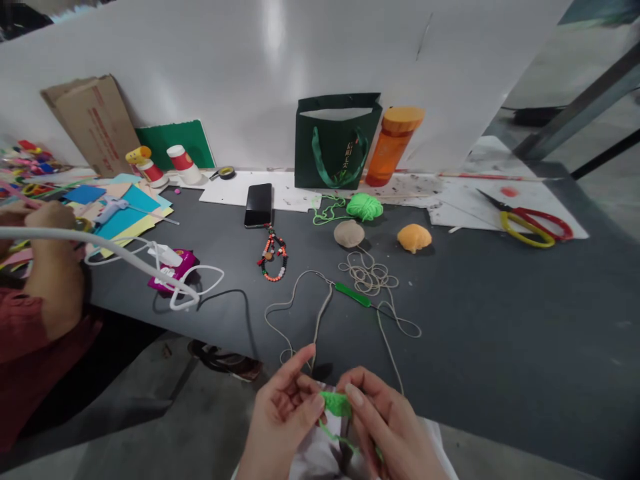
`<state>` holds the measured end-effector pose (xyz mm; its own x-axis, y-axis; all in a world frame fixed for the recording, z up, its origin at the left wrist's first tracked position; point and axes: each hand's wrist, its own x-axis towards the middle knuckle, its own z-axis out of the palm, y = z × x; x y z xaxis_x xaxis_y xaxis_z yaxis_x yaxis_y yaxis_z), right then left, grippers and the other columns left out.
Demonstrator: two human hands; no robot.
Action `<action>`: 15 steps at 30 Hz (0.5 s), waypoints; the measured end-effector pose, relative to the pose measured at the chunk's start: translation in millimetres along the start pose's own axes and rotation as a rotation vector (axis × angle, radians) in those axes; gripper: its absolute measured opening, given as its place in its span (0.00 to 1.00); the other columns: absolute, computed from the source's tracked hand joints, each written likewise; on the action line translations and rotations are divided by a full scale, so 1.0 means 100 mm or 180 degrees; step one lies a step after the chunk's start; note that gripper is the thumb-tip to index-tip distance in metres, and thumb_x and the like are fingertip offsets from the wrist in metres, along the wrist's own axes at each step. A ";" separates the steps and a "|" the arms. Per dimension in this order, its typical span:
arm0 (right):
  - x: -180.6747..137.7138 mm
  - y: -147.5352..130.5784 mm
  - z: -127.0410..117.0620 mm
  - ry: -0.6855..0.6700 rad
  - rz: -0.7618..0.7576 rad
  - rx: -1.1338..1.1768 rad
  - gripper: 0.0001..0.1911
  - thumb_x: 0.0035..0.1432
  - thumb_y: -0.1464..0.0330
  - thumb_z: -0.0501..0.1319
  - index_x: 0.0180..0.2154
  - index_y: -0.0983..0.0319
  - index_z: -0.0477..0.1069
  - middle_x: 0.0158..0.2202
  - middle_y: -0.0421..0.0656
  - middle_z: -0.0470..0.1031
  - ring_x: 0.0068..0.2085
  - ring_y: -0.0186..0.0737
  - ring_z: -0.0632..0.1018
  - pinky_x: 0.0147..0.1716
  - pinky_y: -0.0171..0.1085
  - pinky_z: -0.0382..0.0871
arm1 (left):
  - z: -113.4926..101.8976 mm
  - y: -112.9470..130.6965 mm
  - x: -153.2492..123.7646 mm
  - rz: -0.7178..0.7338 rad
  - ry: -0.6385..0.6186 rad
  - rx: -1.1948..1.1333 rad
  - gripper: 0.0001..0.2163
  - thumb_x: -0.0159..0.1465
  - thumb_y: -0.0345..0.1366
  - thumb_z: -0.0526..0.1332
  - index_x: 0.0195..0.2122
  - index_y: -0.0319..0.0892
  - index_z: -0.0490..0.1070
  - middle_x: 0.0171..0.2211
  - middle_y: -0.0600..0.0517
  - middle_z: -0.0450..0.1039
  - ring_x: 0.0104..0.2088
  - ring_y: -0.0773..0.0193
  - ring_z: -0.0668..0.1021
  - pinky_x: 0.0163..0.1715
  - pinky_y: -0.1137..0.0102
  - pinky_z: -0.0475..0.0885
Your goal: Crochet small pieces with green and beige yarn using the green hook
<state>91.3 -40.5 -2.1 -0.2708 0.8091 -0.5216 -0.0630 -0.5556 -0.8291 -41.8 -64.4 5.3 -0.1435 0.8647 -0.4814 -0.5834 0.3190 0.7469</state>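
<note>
Just below the table's near edge, my left hand [283,413] and my right hand [387,423] pinch a small piece of bright green yarn work [335,403] between thumbs and fingers. A green strand trails down from it. On the dark table [500,320] ahead lie a green-handled crochet hook [353,294], a loose beige yarn strand [370,277], a beige yarn ball [349,233], a green yarn ball [365,206] and an orange yarn ball [414,237].
A beaded loop [273,257], black phone [259,204], green gift bag [336,140], orange bottle [393,145] and red-and-yellow scissors [533,223] lie farther back. At left another person's arm [55,267] works over coloured paper [125,217]; a white cable [110,250] crosses there.
</note>
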 end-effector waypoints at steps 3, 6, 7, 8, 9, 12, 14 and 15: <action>-0.03 -0.03 0.01 -0.0011 -0.0023 -0.0168 0.29 0.45 0.41 0.64 0.23 0.61 0.64 0.10 0.27 0.55 0.12 0.21 0.51 0.13 0.26 0.42 | 0.03 0.01 -0.02 -0.0013 0.0082 -0.0037 0.23 0.45 0.35 0.76 0.45 0.52 0.80 0.25 0.57 0.76 0.25 0.75 0.73 0.28 0.79 0.67; -0.02 -0.02 -0.02 -0.0013 0.0092 -0.0107 0.29 0.43 0.40 0.64 0.22 0.60 0.62 0.10 0.26 0.53 0.11 0.21 0.49 0.11 0.26 0.40 | 0.03 0.01 -0.03 -0.0142 -0.0060 -0.0132 0.28 0.42 0.31 0.77 0.46 0.53 0.79 0.26 0.56 0.77 0.25 0.74 0.73 0.27 0.78 0.66; -0.01 -0.01 -0.03 -0.0014 0.0109 -0.0089 0.30 0.43 0.40 0.64 0.22 0.59 0.62 0.10 0.26 0.53 0.11 0.21 0.48 0.11 0.26 0.40 | 0.03 0.02 -0.03 -0.0166 -0.0098 -0.0130 0.29 0.41 0.30 0.77 0.46 0.53 0.78 0.25 0.56 0.76 0.25 0.74 0.73 0.27 0.78 0.66; 0.00 -0.01 -0.05 -0.0009 0.0114 -0.0088 0.30 0.43 0.40 0.64 0.22 0.59 0.62 0.10 0.26 0.52 0.11 0.21 0.48 0.11 0.26 0.40 | 0.02 0.02 -0.03 -0.0172 -0.0123 -0.0107 0.29 0.41 0.30 0.77 0.46 0.52 0.78 0.24 0.56 0.76 0.24 0.75 0.73 0.26 0.79 0.66; 0.01 0.00 -0.07 0.0002 0.0108 -0.0087 0.30 0.43 0.40 0.64 0.22 0.59 0.62 0.10 0.26 0.51 0.11 0.21 0.47 0.11 0.26 0.40 | 0.01 0.03 -0.04 -0.0166 -0.0138 -0.0072 0.29 0.41 0.30 0.77 0.47 0.51 0.78 0.23 0.57 0.75 0.23 0.75 0.72 0.25 0.79 0.65; 0.03 -0.01 -0.12 0.0097 0.0031 0.0043 0.28 0.42 0.42 0.66 0.22 0.60 0.64 0.10 0.26 0.51 0.12 0.21 0.48 0.12 0.27 0.39 | -0.02 0.07 -0.04 -0.0182 -0.0122 0.0047 0.29 0.41 0.30 0.77 0.47 0.50 0.78 0.21 0.58 0.73 0.23 0.75 0.71 0.24 0.79 0.65; 0.03 -0.02 -0.15 0.0179 -0.0023 0.0129 0.27 0.43 0.44 0.68 0.22 0.60 0.64 0.11 0.26 0.52 0.13 0.20 0.47 0.13 0.27 0.38 | -0.05 0.08 -0.03 -0.0196 -0.0085 0.0072 0.28 0.42 0.31 0.77 0.47 0.50 0.79 0.21 0.57 0.72 0.23 0.75 0.71 0.24 0.80 0.65; 0.03 -0.02 -0.16 0.0209 -0.0040 0.0140 0.27 0.43 0.45 0.68 0.22 0.61 0.64 0.11 0.26 0.53 0.13 0.20 0.47 0.13 0.27 0.37 | -0.07 0.08 -0.02 -0.0192 -0.0079 0.0058 0.28 0.42 0.31 0.77 0.46 0.49 0.79 0.21 0.57 0.72 0.23 0.75 0.71 0.24 0.80 0.65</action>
<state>106.2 -33.9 -5.0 -0.2061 0.8261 -0.5244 -0.1085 -0.5519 -0.8268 -52.0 -66.4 9.0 -0.0887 0.8530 -0.5143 -0.5758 0.3775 0.7253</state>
